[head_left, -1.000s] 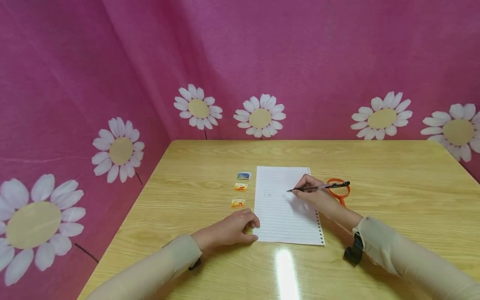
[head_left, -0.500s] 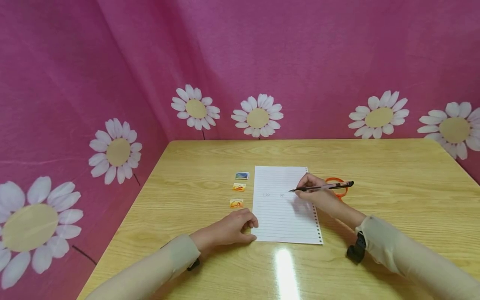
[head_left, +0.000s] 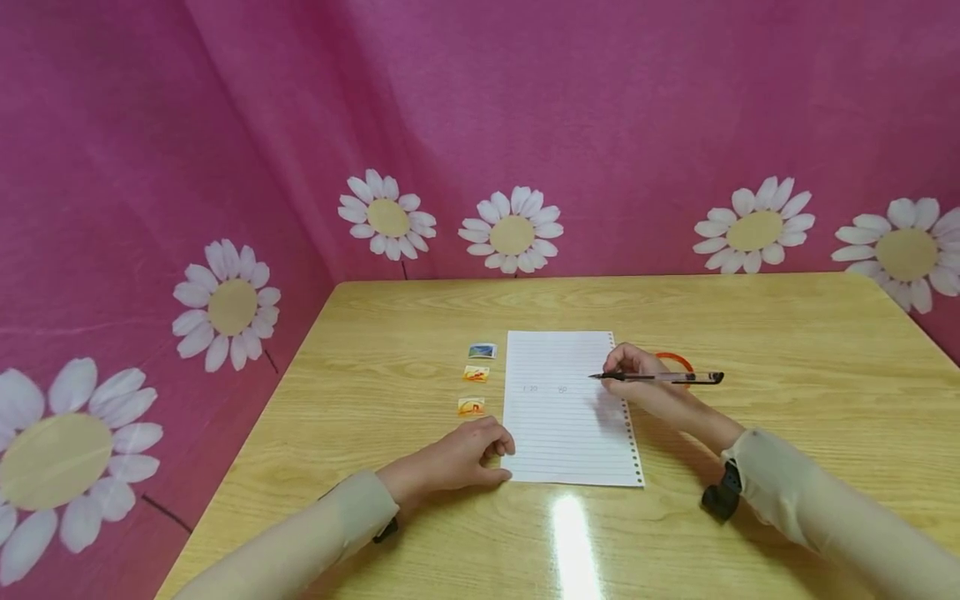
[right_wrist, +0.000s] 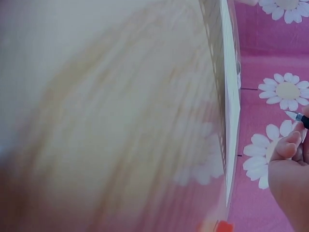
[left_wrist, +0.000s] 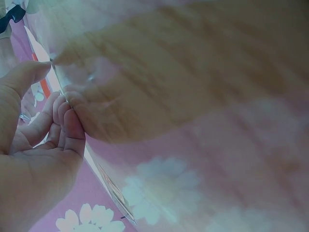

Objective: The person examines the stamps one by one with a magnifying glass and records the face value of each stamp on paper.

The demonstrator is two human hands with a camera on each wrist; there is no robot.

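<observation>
My right hand (head_left: 648, 383) pinches a black gel pen (head_left: 686, 377) with a see-through barrel. Its tip points left over the lined sheet of paper (head_left: 562, 442); in the right wrist view the pen tip (right_wrist: 291, 115) stands apart from the sheet (right_wrist: 232, 106). Faint handwritten figures, seemingly "1 20" and "80", lie left of the tip. My left hand (head_left: 468, 454) rests at the sheet's lower left edge, fingers loosely bent. In the left wrist view the thumb of the left hand (left_wrist: 43, 150) is stretched out, and the fingertips touch the surface.
Three small stamp-like printed pieces lie left of the sheet: a blue one (head_left: 482, 351), a yellow one (head_left: 476, 374) and another yellow one (head_left: 471, 407). Behind the right hand an orange ring (head_left: 678, 358) is partly hidden. A pink flowered cloth (head_left: 600, 125) surrounds the wooden table (head_left: 787, 358).
My right hand has shifted a little to the right with the pen, which now lies more level, its tip farther from the figures. My left hand has stayed at the sheet's edge.
</observation>
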